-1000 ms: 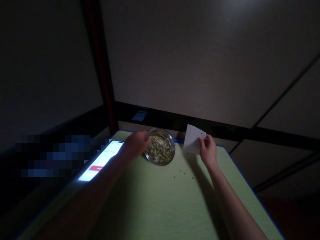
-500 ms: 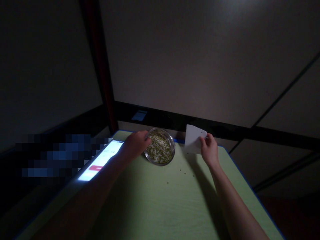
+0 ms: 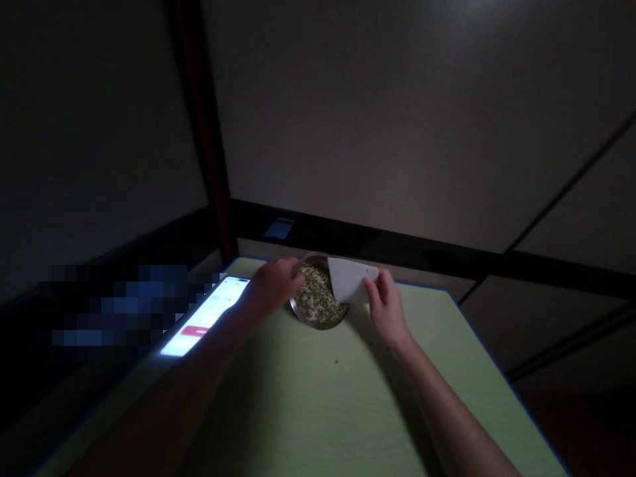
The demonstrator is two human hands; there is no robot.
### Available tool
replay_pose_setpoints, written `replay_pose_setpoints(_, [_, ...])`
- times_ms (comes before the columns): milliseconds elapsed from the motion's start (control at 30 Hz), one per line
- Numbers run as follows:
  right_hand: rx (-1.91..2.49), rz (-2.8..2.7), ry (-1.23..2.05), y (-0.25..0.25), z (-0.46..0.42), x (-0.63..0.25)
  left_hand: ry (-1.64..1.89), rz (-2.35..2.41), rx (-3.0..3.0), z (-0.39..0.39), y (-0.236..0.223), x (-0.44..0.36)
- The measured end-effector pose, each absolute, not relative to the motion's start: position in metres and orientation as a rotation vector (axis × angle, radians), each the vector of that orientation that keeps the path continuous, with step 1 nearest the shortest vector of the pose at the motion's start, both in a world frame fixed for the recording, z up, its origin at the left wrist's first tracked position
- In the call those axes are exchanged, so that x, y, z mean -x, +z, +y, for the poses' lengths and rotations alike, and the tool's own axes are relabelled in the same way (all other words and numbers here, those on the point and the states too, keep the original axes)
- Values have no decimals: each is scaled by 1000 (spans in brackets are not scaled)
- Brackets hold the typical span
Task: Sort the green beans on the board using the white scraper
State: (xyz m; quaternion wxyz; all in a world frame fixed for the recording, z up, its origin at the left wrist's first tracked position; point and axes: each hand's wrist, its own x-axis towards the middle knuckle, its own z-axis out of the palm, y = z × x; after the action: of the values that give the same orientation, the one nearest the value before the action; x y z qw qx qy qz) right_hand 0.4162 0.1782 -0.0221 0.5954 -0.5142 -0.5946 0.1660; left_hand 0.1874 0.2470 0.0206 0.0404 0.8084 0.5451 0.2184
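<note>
A round metal bowl (image 3: 300, 314) full of small green beans (image 3: 318, 298) stands at the far end of a light green table (image 3: 318, 404). My left hand (image 3: 272, 288) grips the bowl's left rim, fingers curled over its edge. My right hand (image 3: 385, 308) pinches a flat white card (image 3: 348, 279) and holds it over the bowl's right rim, its left edge above the beans. A few loose beans (image 3: 336, 362) lie on the table in front of the bowl.
A lit phone (image 3: 201, 318) with a red button on its screen lies at the table's left edge. A pixelated patch covers the dark area to its left. A dark red post (image 3: 201, 132) rises behind the table. The room is dim.
My right hand has carried the white card leftward from the table's far right to over the bowl's right rim. Fewer loose beans lie on the table. My left hand stays on the bowl.
</note>
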Motion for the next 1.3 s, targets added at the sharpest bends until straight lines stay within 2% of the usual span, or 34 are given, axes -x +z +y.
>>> replay_pose_setpoints(1300, [1188,-1466,415,-15,172,-415,715,1645,-2481,248,20,-187])
